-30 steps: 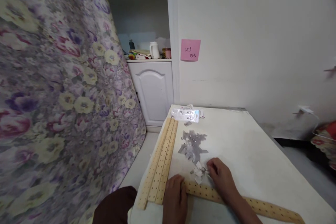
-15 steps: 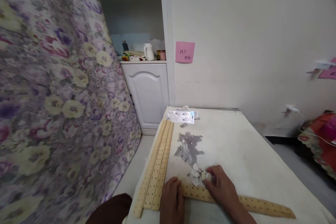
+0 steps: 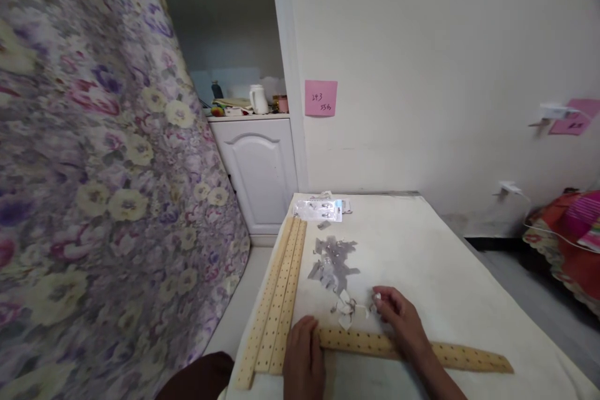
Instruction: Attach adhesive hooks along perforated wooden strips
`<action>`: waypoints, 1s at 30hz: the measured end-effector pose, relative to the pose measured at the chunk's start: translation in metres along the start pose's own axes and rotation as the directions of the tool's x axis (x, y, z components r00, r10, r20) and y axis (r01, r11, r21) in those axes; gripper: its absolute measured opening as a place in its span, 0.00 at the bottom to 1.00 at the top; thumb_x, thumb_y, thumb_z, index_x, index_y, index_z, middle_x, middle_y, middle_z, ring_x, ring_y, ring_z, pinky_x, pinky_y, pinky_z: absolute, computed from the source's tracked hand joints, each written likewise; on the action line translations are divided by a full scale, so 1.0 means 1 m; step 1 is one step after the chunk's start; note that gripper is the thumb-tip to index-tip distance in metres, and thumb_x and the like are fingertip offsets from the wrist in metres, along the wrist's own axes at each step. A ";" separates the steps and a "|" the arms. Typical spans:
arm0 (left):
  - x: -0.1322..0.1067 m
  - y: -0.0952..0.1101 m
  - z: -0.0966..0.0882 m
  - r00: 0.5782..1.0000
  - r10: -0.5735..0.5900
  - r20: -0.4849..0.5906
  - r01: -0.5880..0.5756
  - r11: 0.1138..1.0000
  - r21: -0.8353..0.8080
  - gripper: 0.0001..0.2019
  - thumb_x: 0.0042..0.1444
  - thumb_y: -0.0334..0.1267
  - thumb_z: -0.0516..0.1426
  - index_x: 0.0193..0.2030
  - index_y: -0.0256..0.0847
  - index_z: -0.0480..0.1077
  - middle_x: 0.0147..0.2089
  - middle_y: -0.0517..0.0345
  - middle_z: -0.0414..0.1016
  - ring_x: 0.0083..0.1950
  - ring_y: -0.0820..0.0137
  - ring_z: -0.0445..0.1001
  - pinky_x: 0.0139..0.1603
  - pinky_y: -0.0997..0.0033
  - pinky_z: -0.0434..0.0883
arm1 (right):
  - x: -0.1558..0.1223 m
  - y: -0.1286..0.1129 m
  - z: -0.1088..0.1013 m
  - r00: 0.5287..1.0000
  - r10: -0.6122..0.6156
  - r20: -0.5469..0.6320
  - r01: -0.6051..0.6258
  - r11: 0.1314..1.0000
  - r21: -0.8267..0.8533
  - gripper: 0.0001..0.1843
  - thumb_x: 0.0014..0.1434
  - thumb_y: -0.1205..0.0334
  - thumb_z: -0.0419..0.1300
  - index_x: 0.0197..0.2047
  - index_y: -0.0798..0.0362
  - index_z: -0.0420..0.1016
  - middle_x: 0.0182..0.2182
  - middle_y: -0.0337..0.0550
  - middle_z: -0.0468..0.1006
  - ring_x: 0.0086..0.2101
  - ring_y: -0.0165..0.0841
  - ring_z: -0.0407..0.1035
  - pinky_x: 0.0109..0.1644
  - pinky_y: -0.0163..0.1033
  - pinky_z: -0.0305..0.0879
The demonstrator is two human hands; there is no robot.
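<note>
At the near edge of the table, my left hand (image 3: 304, 353) is closed over the left end of a long perforated wooden strip (image 3: 360, 342) that lies crosswise. My right hand (image 3: 402, 320) is above the strip, thumb and fingers pinching a small, shiny pale piece (image 3: 377, 296) too small to name. Just left of those fingertips is a little heap of white scraps (image 3: 345, 308), like torn paper or tape. Farther back, small clear and metallic pieces (image 3: 332, 259) lie on a grey patch of the table.
Several perforated wooden strips (image 3: 276, 306) lie lengthwise along the table's left edge. A clear blister pack (image 3: 317, 209) sits at the far end. The white table (image 3: 422, 250) meets a wall bearing a pink note (image 3: 321, 98). A floral curtain (image 3: 117, 187) hangs on the left.
My right hand has lifted away from the white scraps, up and slightly right, with a small piece in its fingertips. The left hand stays at the strip's end. The view has shifted slightly.
</note>
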State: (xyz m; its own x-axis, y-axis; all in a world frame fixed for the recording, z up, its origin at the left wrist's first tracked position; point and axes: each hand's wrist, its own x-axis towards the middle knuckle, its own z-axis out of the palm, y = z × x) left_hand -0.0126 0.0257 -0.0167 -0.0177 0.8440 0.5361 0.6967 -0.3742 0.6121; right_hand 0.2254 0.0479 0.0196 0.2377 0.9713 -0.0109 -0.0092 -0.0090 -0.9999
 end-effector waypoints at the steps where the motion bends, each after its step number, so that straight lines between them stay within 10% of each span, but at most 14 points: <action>1: 0.000 0.000 -0.001 1.000 0.003 -0.008 -0.003 1.000 0.001 0.12 0.61 0.39 0.51 0.48 0.41 0.70 0.50 0.48 0.74 0.53 0.61 0.72 0.54 0.54 0.72 | -0.002 -0.004 0.000 0.998 0.044 0.039 -0.049 0.990 0.129 0.19 0.50 0.50 0.63 0.42 0.53 0.74 0.28 0.40 0.75 0.29 0.32 0.68 0.32 0.36 0.65; 6: -0.003 0.013 -0.004 0.998 -0.004 -0.057 -0.002 0.994 -0.110 0.12 0.61 0.42 0.50 0.44 0.42 0.72 0.47 0.49 0.75 0.51 0.60 0.72 0.53 0.54 0.71 | -0.019 -0.023 0.001 0.945 0.121 0.305 -0.275 0.799 0.535 0.18 0.50 0.53 0.66 0.43 0.52 0.75 0.36 0.42 0.77 0.31 0.28 0.69 0.31 0.31 0.65; 9: -0.008 0.040 -0.002 0.994 -0.067 0.090 0.093 0.943 -0.319 0.13 0.61 0.46 0.50 0.41 0.43 0.72 0.39 0.52 0.76 0.43 0.63 0.74 0.44 0.62 0.74 | -0.030 -0.031 0.006 0.924 0.098 0.369 -0.312 0.751 0.583 0.18 0.49 0.55 0.67 0.43 0.52 0.75 0.37 0.43 0.76 0.30 0.27 0.69 0.31 0.30 0.65; 13: -0.008 0.080 0.005 0.888 -0.161 0.432 0.391 0.757 -0.523 0.14 0.58 0.49 0.54 0.43 0.41 0.70 0.37 0.54 0.76 0.37 0.67 0.74 0.39 0.68 0.72 | -0.040 -0.036 0.015 0.909 0.032 0.416 -0.284 0.777 0.561 0.19 0.48 0.55 0.68 0.42 0.53 0.74 0.36 0.41 0.76 0.28 0.27 0.67 0.30 0.31 0.64; 19: -0.003 0.096 0.012 0.785 -0.246 0.569 0.604 0.510 -0.613 0.19 0.53 0.56 0.55 0.32 0.39 0.66 0.24 0.63 0.68 0.23 0.75 0.65 0.25 0.75 0.62 | -0.047 -0.032 0.016 0.873 -0.038 0.486 -0.179 0.902 0.392 0.19 0.50 0.50 0.66 0.41 0.52 0.73 0.29 0.37 0.75 0.22 0.25 0.64 0.27 0.32 0.58; 30: 0.002 0.097 -0.014 0.890 -0.238 0.388 0.342 0.912 -0.226 0.17 0.59 0.51 0.51 0.27 0.42 0.65 0.23 0.64 0.65 0.27 0.72 0.65 0.28 0.75 0.59 | -0.049 -0.011 0.009 0.857 -0.016 0.514 -0.059 0.990 0.129 0.19 0.50 0.49 0.65 0.41 0.53 0.76 0.20 0.33 0.67 0.22 0.25 0.58 0.27 0.32 0.55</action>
State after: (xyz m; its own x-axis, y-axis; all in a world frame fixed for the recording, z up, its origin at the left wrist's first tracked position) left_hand 0.0451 -0.0142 0.0525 0.0972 0.9896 0.1058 0.4671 -0.1392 0.8732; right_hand 0.2054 0.0029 0.0317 -0.2955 0.9553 0.0104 -0.1484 -0.0352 -0.9883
